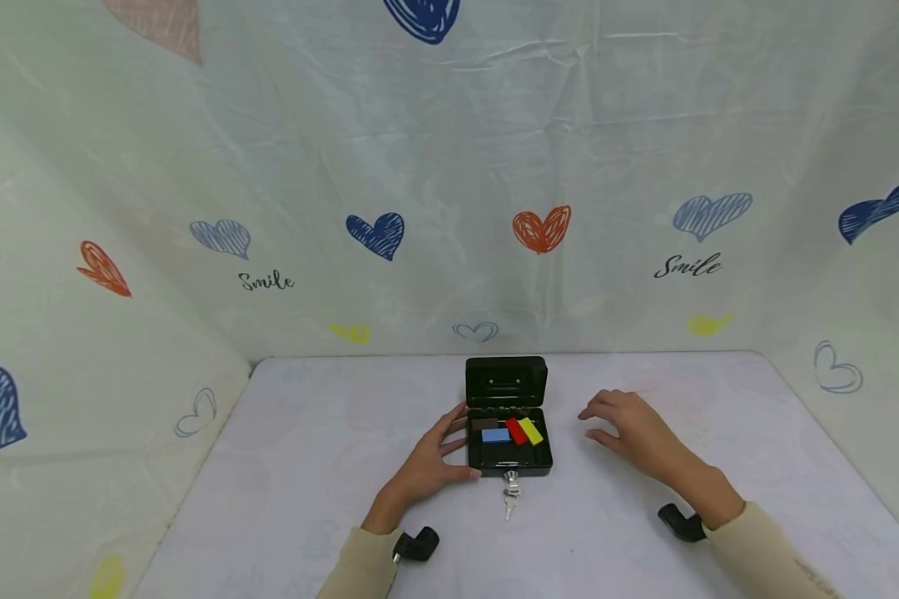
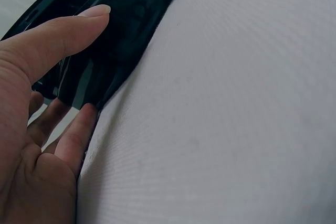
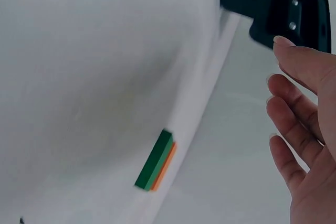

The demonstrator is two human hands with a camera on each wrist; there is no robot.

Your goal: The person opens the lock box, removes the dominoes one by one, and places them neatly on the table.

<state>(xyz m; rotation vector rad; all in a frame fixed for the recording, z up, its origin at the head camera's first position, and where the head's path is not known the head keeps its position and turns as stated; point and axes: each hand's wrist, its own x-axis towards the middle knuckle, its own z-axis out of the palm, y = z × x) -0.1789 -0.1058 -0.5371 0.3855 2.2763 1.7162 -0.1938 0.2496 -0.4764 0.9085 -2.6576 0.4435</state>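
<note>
A white sheet printed with blue, red and yellow hearts and the word "Smile" hangs behind and beside the white table. Near the middle of the table's far edge stands a black, glossy rectangular box, its lid raised upright on the hinge at the back.

The person's right hand hovers to the right of the box, apart from it and towards the table's far right corner; its grip is spread, the fingers loosely bent and holding nothing. The left hand holds the box by its front left corner, its grip set with the thumb on the front wall and the fingers against the left side.

A small black device sits at the left wrist and a matching black one at the right. From the round silver lock on the box's front, silver keys extend towards the table's near edge.

Inside the box, a flat light-blue block lies left of a red block and a yellow block, both slanted. The right wrist view shows a green block beside an orange block, near a table edge, well apart from the box.
</note>
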